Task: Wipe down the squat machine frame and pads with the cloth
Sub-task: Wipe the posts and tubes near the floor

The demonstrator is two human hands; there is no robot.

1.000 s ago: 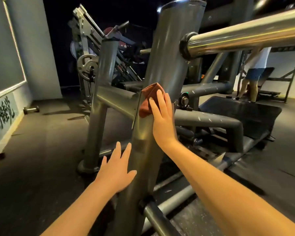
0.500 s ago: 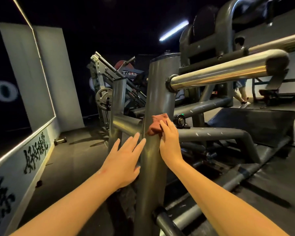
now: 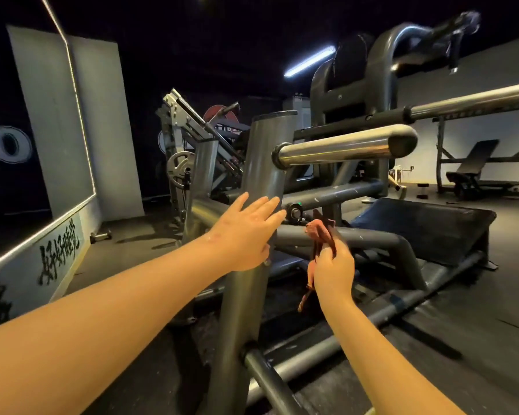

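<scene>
left hand (image 3: 246, 232) flat on squat machine upright post (image 3: 264, 163), fingers straight and spread | right hand (image 3: 333, 271) right of post, fingers curled, pinching rust-red cloth (image 3: 321, 235) | cloth bunched, dangling just right of post, below chrome weight peg (image 3: 342, 146)

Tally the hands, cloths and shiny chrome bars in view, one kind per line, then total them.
Hands: 2, left hand, right hand
Cloths: 1, cloth
Chrome bars: 2, near chrome bar, far chrome bar
Total: 5

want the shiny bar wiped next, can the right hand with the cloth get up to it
Probably yes: the right hand holds the cloth below the shiny bar, with open air between them.
</scene>
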